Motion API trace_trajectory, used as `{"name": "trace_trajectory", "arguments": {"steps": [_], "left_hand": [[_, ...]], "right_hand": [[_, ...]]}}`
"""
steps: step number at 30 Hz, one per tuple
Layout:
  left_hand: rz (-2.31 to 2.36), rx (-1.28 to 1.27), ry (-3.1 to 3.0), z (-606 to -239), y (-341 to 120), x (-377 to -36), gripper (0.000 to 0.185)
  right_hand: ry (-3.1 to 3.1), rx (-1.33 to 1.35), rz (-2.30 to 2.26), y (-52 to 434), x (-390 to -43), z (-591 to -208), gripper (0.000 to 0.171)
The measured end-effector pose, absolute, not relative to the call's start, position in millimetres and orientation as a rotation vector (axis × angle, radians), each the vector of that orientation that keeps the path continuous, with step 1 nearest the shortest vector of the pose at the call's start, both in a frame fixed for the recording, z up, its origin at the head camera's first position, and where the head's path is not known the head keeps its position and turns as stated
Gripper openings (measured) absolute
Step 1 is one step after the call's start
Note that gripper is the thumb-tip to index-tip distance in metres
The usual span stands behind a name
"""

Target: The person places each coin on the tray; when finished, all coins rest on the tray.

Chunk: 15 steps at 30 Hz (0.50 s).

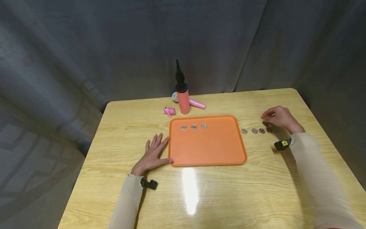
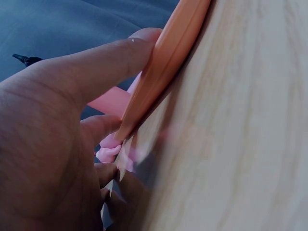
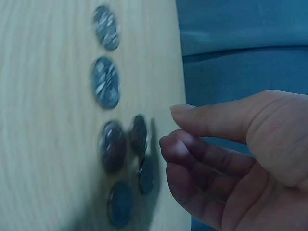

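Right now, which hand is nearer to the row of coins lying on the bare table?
The right. The right hand hovers just above the row of coins, fingers curled, holding nothing. The left hand lies flat across the orange tray, touching its left edge.

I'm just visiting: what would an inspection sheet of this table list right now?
Surface: wooden table, glare patch near the front.
Job's things: orange tray holding three coins; row of loose coins on the table beside it.
Clutter: pink pump, pink toy, pink stick behind the tray.
Hands: left hand flat, touching the tray's edge; right hand curled above the loose coins.
Cables: nothing seen.
Surroundings: grey curtain.
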<state>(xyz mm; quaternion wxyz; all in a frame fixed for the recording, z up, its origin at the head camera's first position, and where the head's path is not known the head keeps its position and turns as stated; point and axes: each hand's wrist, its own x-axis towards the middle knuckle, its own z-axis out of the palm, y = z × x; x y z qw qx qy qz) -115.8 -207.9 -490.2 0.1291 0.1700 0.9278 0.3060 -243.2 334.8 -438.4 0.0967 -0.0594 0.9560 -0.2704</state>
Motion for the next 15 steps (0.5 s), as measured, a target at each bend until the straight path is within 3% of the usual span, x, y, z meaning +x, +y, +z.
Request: {"name": "trace_trajectory", "arguments": {"steps": [15], "left_hand": [[0.887, 0.505, 2.699, -489.8, -208.3, -115.5, 0.098]], "right_hand": [[2.823, -0.273, -0.561, 335.5, -242.7, -445.9, 0.022]]}}
